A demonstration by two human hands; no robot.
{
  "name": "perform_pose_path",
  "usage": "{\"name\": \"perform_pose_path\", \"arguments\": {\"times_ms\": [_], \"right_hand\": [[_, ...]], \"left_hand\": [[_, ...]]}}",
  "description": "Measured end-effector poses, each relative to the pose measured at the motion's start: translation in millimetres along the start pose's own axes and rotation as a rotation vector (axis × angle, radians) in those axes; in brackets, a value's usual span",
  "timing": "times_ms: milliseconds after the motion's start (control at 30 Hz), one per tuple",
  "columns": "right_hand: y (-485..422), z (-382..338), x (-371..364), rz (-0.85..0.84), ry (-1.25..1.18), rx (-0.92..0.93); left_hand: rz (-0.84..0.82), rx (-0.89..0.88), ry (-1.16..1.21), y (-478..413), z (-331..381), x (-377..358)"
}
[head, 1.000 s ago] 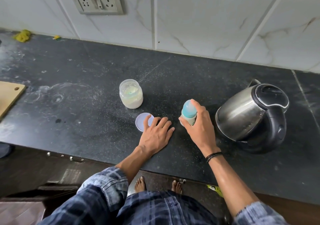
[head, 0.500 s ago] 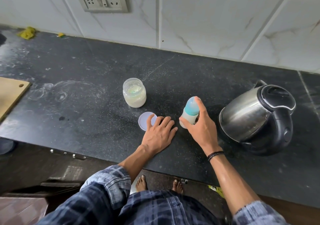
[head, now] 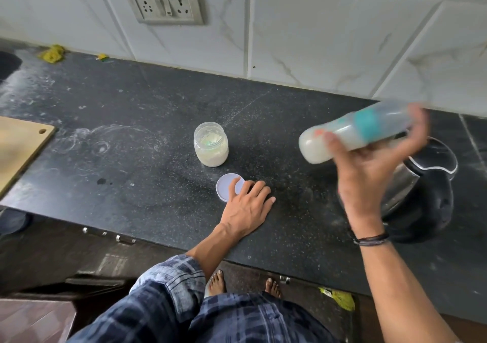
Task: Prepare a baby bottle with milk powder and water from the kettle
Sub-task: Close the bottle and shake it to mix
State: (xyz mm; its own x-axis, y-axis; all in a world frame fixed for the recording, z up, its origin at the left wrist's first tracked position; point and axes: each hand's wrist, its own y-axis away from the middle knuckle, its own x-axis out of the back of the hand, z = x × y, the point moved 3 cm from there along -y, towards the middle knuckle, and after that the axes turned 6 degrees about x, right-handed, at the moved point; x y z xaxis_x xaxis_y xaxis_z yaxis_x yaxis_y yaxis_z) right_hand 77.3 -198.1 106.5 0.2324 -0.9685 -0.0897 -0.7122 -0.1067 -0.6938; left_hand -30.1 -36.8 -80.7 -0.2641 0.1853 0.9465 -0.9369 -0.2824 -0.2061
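— Cloudy plastic baby bottle with the teal collar [head: 353,133]: up off the dark speckled stone table [head: 131,131], tipped nearly flat above the steel-and-black electric kettle [head: 424,184], clamped in the right hand [head: 369,174], blurred.
— Weight?
— Moderate, probably; milky liquid inside, sloshing load. Smooth, rigid wall, likely slick if wet. Best held round the mid-body, thumb opposite fingers, collar end kept shut tight.
— Left hand [head: 246,205]?
— Flat on the table, fingers spread and gripping nothing, fingertips touching the round pale lilac plastic lid [head: 226,185].
— Powder?
— Clear squat plastic jar of cream powder [head: 210,144], open, upright, just behind that lid. Light, easily knocked over.
— Elsewhere?
— Pale wooden board [head: 18,147] at far left; glossy white marbled tiles [head: 316,39] behind.
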Motion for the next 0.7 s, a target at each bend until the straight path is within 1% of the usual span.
{"name": "perform_pose_path", "arguments": {"times_ms": [33, 67, 133, 167, 200, 267, 300, 333, 400, 433, 467, 533, 567, 600, 700], "right_hand": [[-5, -1, 0, 0.036, -0.014, 0.056], [-6, 1, -1, 0.031, -0.002, 0.047], [3, 5, -7, -0.071, 0.088, -0.140], [8, 7, -7, -0.097, 0.094, -0.197], [9, 4, -7, -0.077, 0.054, -0.191], [4, 0, -5, 0.048, -0.026, -0.087], [3, 2, -6, 0.074, -0.016, -0.052], [3, 3, -7, 0.066, 0.009, -0.064], [14, 9, -13, -0.055, 0.091, -0.201], [19, 11, -11, -0.096, 0.103, -0.242], [20, 7, -10, -0.087, 0.075, -0.228], [11, 2, -6, 0.037, -0.007, -0.117], [8, 4, -4, 0.073, 0.001, -0.073], [5, 5, -5, 0.070, 0.020, -0.078], [11, 12, -9, -0.096, 0.111, -0.252]], "left_hand": [[-0.006, 0.001, -0.001, 0, 0, 0], [-0.015, 0.001, -0.002, 1, 0, 0], [-0.026, -0.002, -0.010, 2, 0, -1], [-0.030, -0.005, -0.013, 1, 0, -1], [-0.034, -0.003, -0.014, 0, 0, -1], [-0.037, 0.012, -0.015, -1, 0, 0], [-0.040, 0.015, -0.017, 0, 0, 0], [-0.046, 0.010, -0.018, 1, 0, 0], [-0.059, 0.011, -0.004, 2, -1, -1], [-0.066, 0.008, 0.002, 0, -2, -1], [-0.070, 0.008, 0.008, -1, -1, -1], [-0.059, 0.015, 0.004, -1, -1, -1], [-0.054, 0.016, 0.000, -1, -1, -1], [-0.050, 0.013, -0.001, 0, -1, -1], [-0.055, 0.005, 0.003, -1, 0, 1]]}}
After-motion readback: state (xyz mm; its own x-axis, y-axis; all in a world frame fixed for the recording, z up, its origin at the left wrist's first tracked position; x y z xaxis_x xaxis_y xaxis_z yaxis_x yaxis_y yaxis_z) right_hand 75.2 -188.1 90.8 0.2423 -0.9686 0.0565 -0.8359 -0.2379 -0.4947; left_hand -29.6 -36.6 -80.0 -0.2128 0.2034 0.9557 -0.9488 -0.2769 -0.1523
